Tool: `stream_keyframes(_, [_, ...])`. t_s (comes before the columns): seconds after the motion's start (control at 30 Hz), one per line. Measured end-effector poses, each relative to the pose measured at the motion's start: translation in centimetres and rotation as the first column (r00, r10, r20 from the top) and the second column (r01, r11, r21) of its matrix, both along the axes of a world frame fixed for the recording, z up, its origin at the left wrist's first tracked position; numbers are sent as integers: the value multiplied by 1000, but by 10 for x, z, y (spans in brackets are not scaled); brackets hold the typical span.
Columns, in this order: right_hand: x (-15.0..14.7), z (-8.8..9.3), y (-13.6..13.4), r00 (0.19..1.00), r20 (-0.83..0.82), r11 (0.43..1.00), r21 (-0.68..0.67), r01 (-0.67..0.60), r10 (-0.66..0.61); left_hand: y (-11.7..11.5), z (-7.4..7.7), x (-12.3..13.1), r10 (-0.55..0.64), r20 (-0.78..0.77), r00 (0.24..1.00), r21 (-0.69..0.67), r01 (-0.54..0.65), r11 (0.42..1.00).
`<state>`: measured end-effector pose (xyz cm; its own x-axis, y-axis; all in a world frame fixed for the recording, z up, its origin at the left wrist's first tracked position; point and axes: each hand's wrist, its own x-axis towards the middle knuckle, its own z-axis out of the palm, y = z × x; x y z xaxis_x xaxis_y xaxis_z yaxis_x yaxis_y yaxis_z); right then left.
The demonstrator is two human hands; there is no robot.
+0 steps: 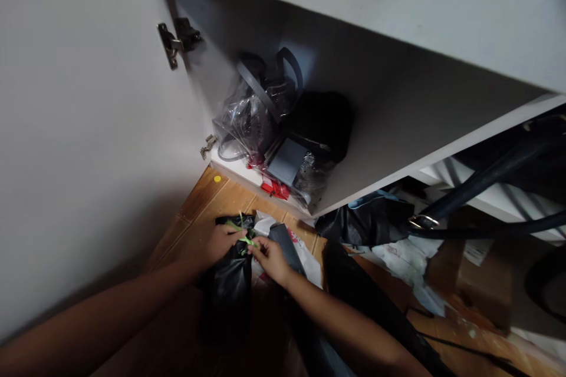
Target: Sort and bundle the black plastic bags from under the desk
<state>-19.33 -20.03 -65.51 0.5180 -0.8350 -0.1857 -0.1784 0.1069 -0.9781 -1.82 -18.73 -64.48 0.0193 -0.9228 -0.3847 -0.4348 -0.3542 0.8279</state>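
On the wooden floor in front of the cabinet lies a black plastic bag (227, 294). A thin bright green tie (248, 241), like a string or ribbon, runs across its upper end. My left hand (223, 241) pinches the tie from the left, over the bag. From the right, my right hand (270, 256) pinches the same tie between thumb and fingertips, close to the left fingers. Whether the tie is knotted is too small to make out. A white bag with red print (309, 256) and a dark grey flat item (285, 241) lie just beyond my right hand.
An open white cabinet door (88, 129) stands to the left. Inside the cabinet are a clear plastic bag (241, 109), a black bag (327, 123) and a grey box (288, 160). At right are a black strap with a buckle (423, 222) and a cardboard box (484, 280).
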Motion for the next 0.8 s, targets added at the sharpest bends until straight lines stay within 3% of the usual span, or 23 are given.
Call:
stream_keyframes(0.07, [1, -1, 4, 997, -70, 994, -105, 7, -15, 0, -7, -4, 67, 54, 996, 19, -68, 997])
stream_keyframes(0.13, [0, -1, 7, 993, -114, 981, -195, -1, -22, 0, -9, -7, 48, 78, 996, -2, -48, 999])
stream_keyframes(0.2, [-2, 1, 8, 991, -128, 970, -242, -6, -26, -1, -5, -7, -77, 70, 995, -34, 79, 996])
stream_keyframes(0.3, [-7, 4, 8, 992, -123, 964, -265, -21, -12, -1, 8, -3, -305, 66, 950, -78, 310, 948])
stream_keyframes(0.43, [-10, 3, 7, 991, -112, 947, -304, -103, 72, -2, 16, 5, -429, 120, 895, -140, 443, 886])
stream_keyframes(0.6, [-8, -10, 11, 996, -33, 962, -257, -91, 86, -2, 9, 7, -503, 178, 846, -167, 530, 831])
stream_keyframes(0.8, [-4, -18, 17, 996, -14, 985, -146, -93, 92, 6, 7, -2, -553, 359, 752, -171, 635, 753])
